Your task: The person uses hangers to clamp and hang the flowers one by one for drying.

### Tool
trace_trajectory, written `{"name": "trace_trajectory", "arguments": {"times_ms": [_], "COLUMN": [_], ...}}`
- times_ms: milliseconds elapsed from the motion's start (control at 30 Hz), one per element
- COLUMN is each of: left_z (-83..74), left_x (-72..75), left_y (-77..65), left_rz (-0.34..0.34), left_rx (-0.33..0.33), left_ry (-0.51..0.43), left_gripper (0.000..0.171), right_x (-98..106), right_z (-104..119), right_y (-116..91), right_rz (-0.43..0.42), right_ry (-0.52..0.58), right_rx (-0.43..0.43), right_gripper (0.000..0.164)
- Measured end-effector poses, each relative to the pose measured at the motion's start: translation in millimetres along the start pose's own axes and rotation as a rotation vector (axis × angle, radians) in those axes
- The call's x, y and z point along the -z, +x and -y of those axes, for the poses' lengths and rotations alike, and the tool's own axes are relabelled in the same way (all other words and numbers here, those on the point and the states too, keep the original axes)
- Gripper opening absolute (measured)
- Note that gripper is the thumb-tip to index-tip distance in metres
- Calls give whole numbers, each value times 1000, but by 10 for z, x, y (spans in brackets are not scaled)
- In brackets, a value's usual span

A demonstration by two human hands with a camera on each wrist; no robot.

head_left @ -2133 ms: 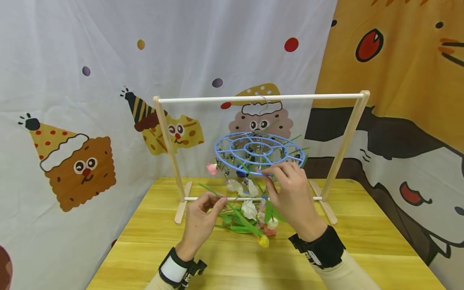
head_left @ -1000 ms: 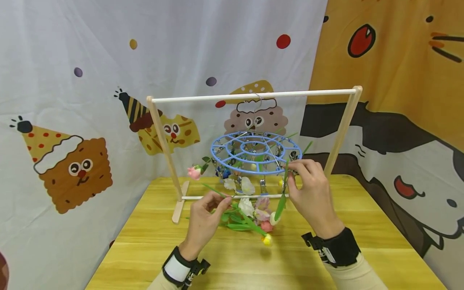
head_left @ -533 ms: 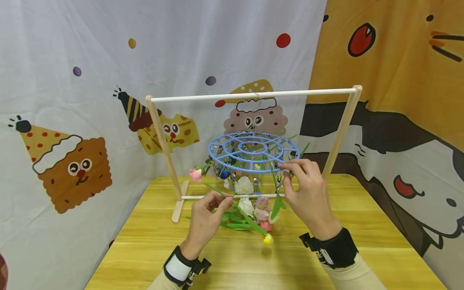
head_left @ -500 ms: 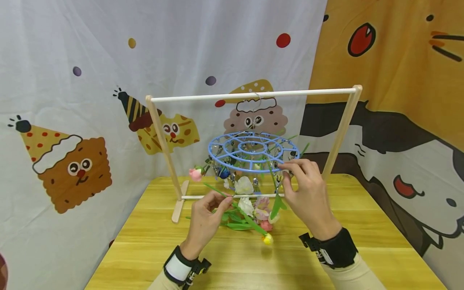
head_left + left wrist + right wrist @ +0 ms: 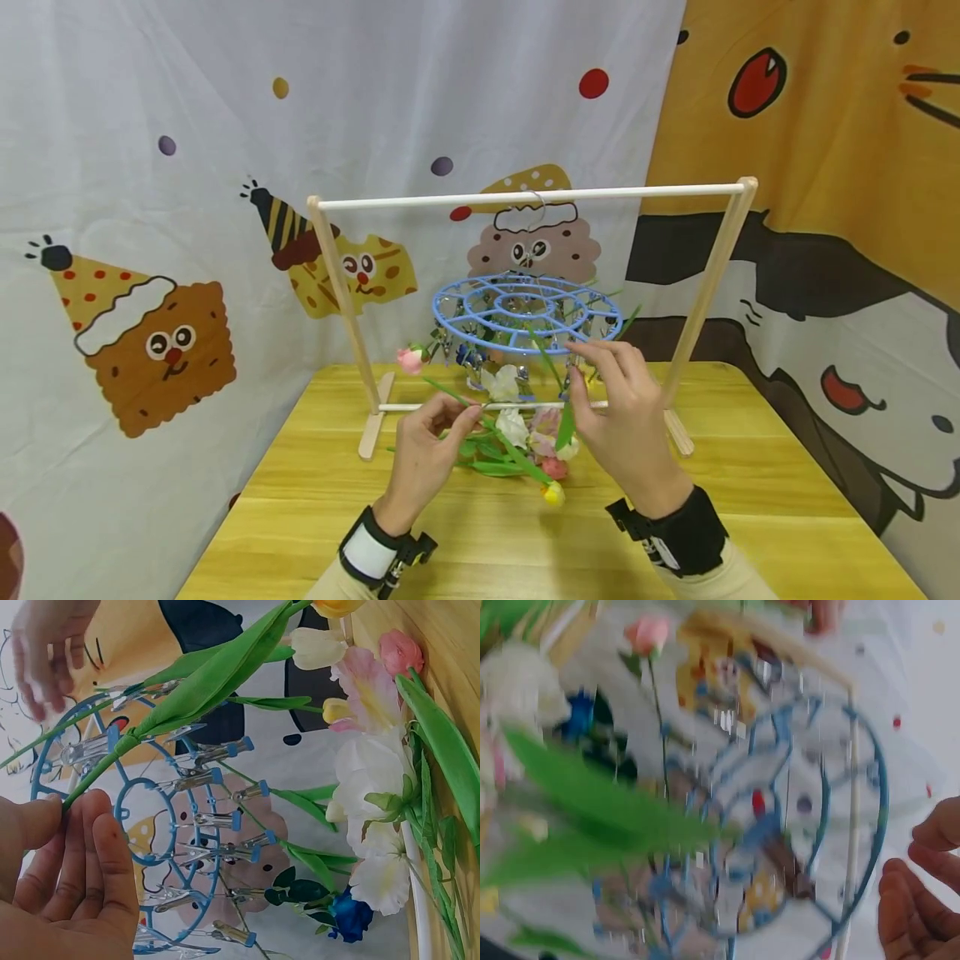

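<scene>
Blue is the round rack (image 5: pixel 495 348), which hangs by its hook from the white top bar (image 5: pixel 420 201) of a wooden stand (image 5: pixel 705 304) upon the bench (image 5: pixel 450 550). The left hand (image 5: pixel 426 450) pinches between thumb and fingers the green stem of a yellow flower (image 5: pixel 553 493); this flower is held in front of the rack, its head pointing to the near right. The right hand (image 5: pixel 622 417) is near the right rim, its fingers loosely spread, just beside a hanging green leaf (image 5: pixel 566 427). At the left, a pink flower (image 5: pixel 410 360) sticks out; a blue flower (image 5: pixel 351 915) hangs below silver clips (image 5: pixel 214 820).
</scene>
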State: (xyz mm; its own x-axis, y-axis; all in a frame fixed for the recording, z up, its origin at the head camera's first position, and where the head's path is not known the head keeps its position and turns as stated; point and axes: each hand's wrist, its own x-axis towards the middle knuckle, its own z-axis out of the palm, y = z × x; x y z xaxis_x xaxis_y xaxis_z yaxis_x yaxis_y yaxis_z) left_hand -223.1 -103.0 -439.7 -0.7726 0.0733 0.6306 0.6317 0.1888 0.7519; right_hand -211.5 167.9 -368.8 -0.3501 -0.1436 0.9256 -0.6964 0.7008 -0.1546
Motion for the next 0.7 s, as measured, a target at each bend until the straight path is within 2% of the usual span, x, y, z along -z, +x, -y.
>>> {"name": "trace_trajectory", "arguments": {"times_ms": [133, 200, 367, 700], "left_z": [-3, -4, -4, -11], "left_x": [6, 5, -11, -10], "left_y": [5, 7, 11, 17], "left_rz": [-2, -5, -7, -9], "left_rx": [-1, -7, -25, -23], "left_ry": [-8, -17, -16, -20], "left_gripper": [6, 6, 5, 4], "right_x": [-155, -242, -394, -466], "right_z": [219, 301, 385, 404], "right_y": [-110, -151, -164, -113], "right_rz": [49, 88, 118, 162], "right_ry": [97, 113, 65, 37], "right_rx": [33, 19, -35, -127], "right_gripper": [39, 40, 45, 45]}}
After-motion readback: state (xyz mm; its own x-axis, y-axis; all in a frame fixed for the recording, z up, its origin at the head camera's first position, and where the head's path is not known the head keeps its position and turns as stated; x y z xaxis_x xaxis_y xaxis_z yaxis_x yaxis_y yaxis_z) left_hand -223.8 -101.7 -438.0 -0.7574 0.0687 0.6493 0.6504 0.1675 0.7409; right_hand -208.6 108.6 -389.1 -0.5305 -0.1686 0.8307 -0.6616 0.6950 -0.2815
